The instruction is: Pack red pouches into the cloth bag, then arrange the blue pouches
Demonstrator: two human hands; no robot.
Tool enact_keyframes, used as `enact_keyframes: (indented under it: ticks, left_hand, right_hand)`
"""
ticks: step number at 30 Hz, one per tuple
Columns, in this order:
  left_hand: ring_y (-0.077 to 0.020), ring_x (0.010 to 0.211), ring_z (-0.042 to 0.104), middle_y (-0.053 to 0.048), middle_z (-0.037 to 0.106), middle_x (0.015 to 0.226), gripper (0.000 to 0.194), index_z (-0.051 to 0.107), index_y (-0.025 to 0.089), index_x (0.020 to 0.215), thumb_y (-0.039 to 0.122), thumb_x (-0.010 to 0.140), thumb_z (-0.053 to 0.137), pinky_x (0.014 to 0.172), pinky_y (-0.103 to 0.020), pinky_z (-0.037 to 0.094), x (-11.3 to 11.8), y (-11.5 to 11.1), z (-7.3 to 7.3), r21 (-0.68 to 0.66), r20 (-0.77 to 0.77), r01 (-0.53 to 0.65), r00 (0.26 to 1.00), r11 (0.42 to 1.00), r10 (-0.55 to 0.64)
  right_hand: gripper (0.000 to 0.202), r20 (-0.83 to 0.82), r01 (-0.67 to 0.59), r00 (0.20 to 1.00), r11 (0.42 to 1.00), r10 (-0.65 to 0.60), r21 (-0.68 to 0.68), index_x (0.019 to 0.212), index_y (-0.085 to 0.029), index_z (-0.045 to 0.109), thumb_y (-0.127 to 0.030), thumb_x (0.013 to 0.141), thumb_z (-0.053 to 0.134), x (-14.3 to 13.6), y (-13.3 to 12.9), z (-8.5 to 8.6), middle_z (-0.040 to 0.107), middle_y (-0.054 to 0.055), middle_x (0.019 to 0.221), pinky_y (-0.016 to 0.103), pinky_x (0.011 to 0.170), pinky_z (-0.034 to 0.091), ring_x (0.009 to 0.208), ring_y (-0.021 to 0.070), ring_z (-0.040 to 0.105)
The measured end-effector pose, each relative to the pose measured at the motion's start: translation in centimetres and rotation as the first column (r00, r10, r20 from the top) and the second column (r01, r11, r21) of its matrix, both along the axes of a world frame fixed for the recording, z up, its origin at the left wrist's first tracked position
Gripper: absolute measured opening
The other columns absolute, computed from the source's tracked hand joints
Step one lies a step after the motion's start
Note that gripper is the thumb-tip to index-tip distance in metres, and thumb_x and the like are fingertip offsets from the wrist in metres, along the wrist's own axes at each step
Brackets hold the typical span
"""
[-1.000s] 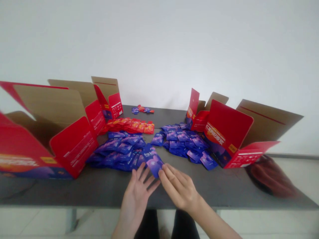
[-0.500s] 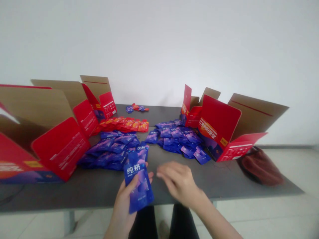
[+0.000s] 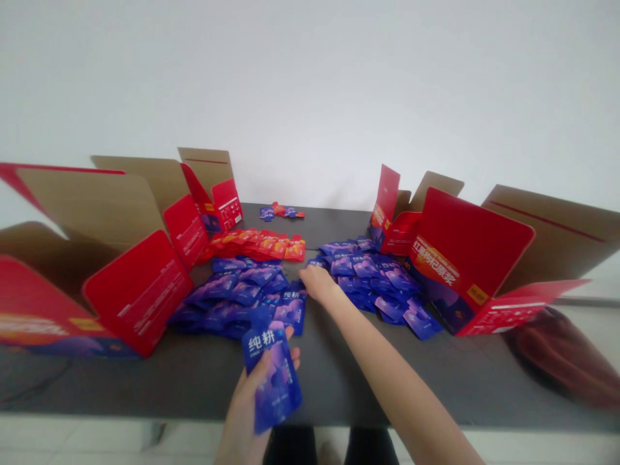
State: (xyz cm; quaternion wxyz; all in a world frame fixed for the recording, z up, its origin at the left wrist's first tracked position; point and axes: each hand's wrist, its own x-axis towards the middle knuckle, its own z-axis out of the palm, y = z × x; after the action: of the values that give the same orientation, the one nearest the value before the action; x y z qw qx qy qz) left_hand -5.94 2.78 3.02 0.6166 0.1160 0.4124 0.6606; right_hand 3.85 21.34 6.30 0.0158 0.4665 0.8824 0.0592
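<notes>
My left hand (image 3: 252, 394) is closed around blue-purple foil pouches (image 3: 272, 378) with white lettering, held low over the table's front edge. How many are stacked there I cannot tell. My right hand (image 3: 316, 284) reaches out over the middle of the table, fingers curled together at the near corner of a blue pouch (image 3: 318, 262); the hand covers part of it. To the left lies a heap of blue pouches (image 3: 232, 294), with one pouch (image 3: 290, 308) at its right side. Another heap of blue pouches (image 3: 372, 274) lies to the right.
Open red cartons stand at the left (image 3: 140, 290), back left (image 3: 225, 203), back right (image 3: 400, 229) and right (image 3: 469, 258). Red-orange pouches (image 3: 256, 244) lie behind the left heap. A few small packets (image 3: 281, 211) sit farther back. A dark reddish cloth item (image 3: 562, 355) lies at the right.
My right hand has gone forward from beside the left hand to the blue pouch between the heaps. My left hand still holds its pouches. The view has shifted, so things appear farther right.
</notes>
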Motion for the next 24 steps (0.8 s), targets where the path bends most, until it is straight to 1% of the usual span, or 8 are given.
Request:
enact_keyframes:
  ticks: [4,9,12,14,16,18,21,24]
  left_hand:
    - [-0.0240,0.098,0.062,-0.009,0.062,0.115,0.046,0.056,0.018,0.119,0.029,0.075,0.064,0.088,-0.034,0.050,0.0,-0.1,0.5,-0.054,0.053,0.074,0.996,0.996,-0.071]
    - [-0.0209,0.093,0.064,-0.009,0.062,0.116,0.040,0.055,0.017,0.119,0.026,0.080,0.058,0.086,-0.032,0.050,-0.3,0.6,0.6,-0.050,0.108,0.086,0.991,0.995,-0.080]
    - [-0.0187,0.087,0.065,-0.010,0.062,0.115,0.034,0.058,0.014,0.114,0.026,0.083,0.055,0.086,-0.032,0.051,-0.1,1.3,0.7,-0.052,0.138,0.076,0.988,0.996,-0.068]
    - [-0.0192,0.087,0.065,-0.009,0.062,0.115,0.033,0.058,0.015,0.114,0.030,0.085,0.052,0.086,-0.035,0.051,0.2,1.7,1.1,-0.038,0.187,0.072,0.980,0.997,-0.063]
    - [-0.0208,0.091,0.064,-0.009,0.063,0.113,0.035,0.057,0.016,0.115,0.036,0.087,0.048,0.087,-0.038,0.050,0.8,1.9,1.7,-0.032,0.268,0.081,0.961,0.996,-0.069]
    - [-0.0226,0.094,0.063,-0.011,0.066,0.106,0.043,0.059,0.013,0.111,0.045,0.088,0.042,0.087,-0.038,0.050,1.5,1.7,2.1,-0.067,0.343,0.121,0.935,0.990,-0.091]
    - [-0.0225,0.093,0.064,-0.012,0.068,0.097,0.051,0.063,0.012,0.105,0.052,0.087,0.037,0.086,-0.035,0.050,2.3,1.1,2.4,-0.098,0.378,0.202,0.913,0.974,-0.152]
    - [-0.0180,0.093,0.063,-0.007,0.066,0.108,0.034,0.063,0.017,0.106,0.039,0.087,0.046,0.086,-0.031,0.050,2.6,0.6,2.0,-0.035,0.337,0.223,0.920,0.974,-0.199]
  right_hand:
    - [0.016,0.006,-0.054,0.999,0.998,0.054,0.017,0.094,-0.008,0.063,-0.011,0.081,0.053,0.6,-0.7,0.1,0.065,0.018,0.098,0.032,0.079,0.049,0.095,0.0252,0.062]
    - [0.027,-0.033,-0.038,0.999,0.995,0.041,0.096,0.106,-0.009,0.056,-0.003,0.084,0.041,2.6,-3.2,3.0,0.066,0.015,0.096,0.029,0.080,0.048,0.093,0.0229,0.063]
    - [0.033,-0.156,-0.023,0.986,0.968,0.064,0.251,0.114,-0.009,0.052,-0.003,0.086,0.036,4.7,-6.7,5.1,0.064,0.016,0.105,0.032,0.083,0.049,0.099,0.0241,0.061]
    - [0.035,-0.262,-0.088,0.938,0.888,0.226,0.451,0.116,-0.006,0.052,-0.005,0.087,0.033,5.7,-9.9,5.6,0.060,0.018,0.114,0.035,0.088,0.048,0.108,0.0263,0.056]
    - [0.032,-0.262,-0.193,0.861,0.756,0.437,0.626,0.114,-0.004,0.055,-0.007,0.088,0.035,6.0,-13.3,5.1,0.061,0.020,0.111,0.038,0.087,0.050,0.109,0.0297,0.056]
    - [0.030,-0.229,-0.265,0.809,0.685,0.541,0.679,0.111,-0.003,0.057,-0.009,0.087,0.040,5.6,-16.2,3.7,0.064,0.021,0.104,0.040,0.082,0.053,0.104,0.0313,0.059]
    - [0.030,-0.186,-0.323,0.798,0.666,0.574,0.672,0.106,-0.002,0.059,-0.009,0.086,0.039,4.8,-18.8,0.8,0.066,0.021,0.098,0.040,0.077,0.055,0.098,0.0301,0.062]
    - [0.032,-0.151,-0.366,0.796,0.664,0.587,0.652,0.104,-0.002,0.060,-0.009,0.085,0.037,4.3,-19.9,-1.4,0.067,0.020,0.098,0.039,0.079,0.055,0.096,0.0289,0.063]
